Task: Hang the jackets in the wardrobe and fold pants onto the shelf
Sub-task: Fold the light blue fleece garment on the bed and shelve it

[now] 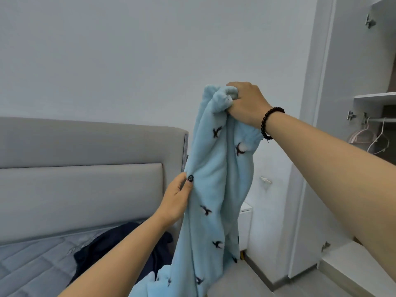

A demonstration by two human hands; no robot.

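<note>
The right hand [246,103] is gripping the blue garment [210,189] bunched at its top; the left hand [177,196] is pinching its edge. Next, probably finding a hanger [362,136].

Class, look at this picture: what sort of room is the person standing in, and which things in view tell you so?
Most likely a bedroom. A bed with a padded headboard stands on the left, an open wardrobe with hangers on a rail stands on the right, and clothes lie on the mattress.
</note>
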